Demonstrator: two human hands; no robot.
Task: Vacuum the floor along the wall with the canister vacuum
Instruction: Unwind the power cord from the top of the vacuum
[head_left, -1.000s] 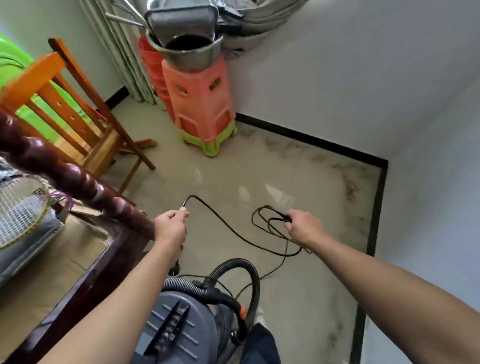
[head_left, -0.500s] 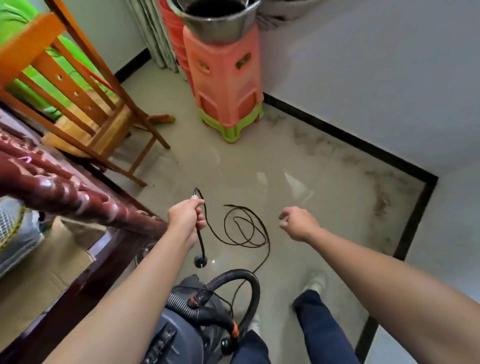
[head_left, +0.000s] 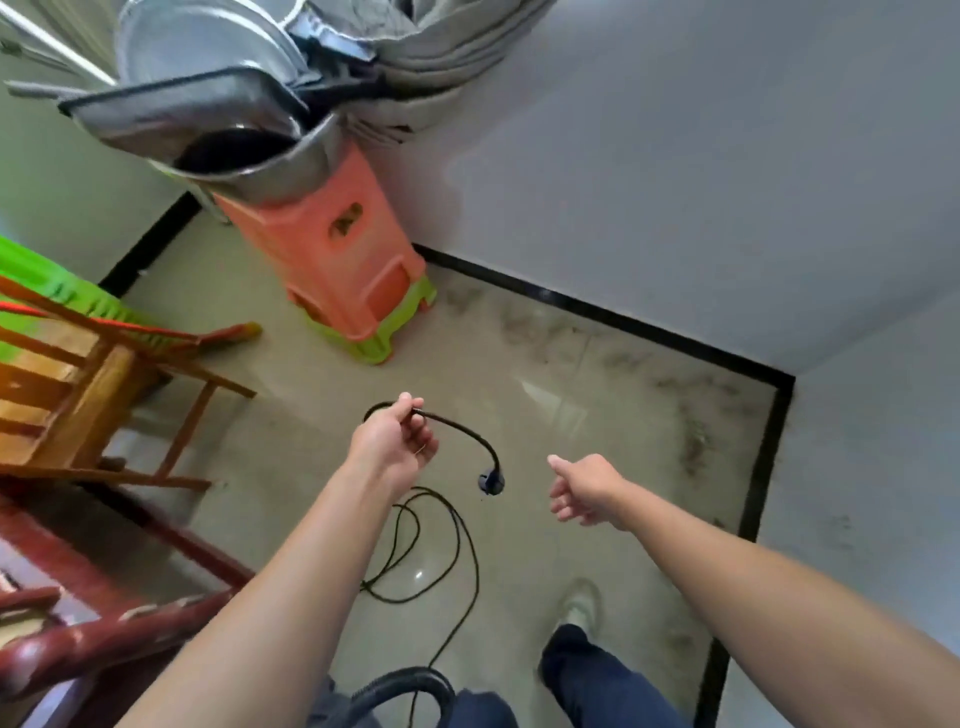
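Since half a second ago the plug (head_left: 491, 484) has swung out from beneath the left hand (head_left: 395, 441) and now hangs between the two hands. The vacuum's body has dropped out of view, leaving only its hose (head_left: 410, 686) arching at the bottom edge. The left hand grips the cord (head_left: 457, 427) near its end. From the fist the cord runs rightward, then bends down, so the plug points at the floor (head_left: 291, 441). Slack cord lies looped on the floor beside the left forearm. The right hand (head_left: 584, 491) is empty, fingers loosely curled, well apart from the left.
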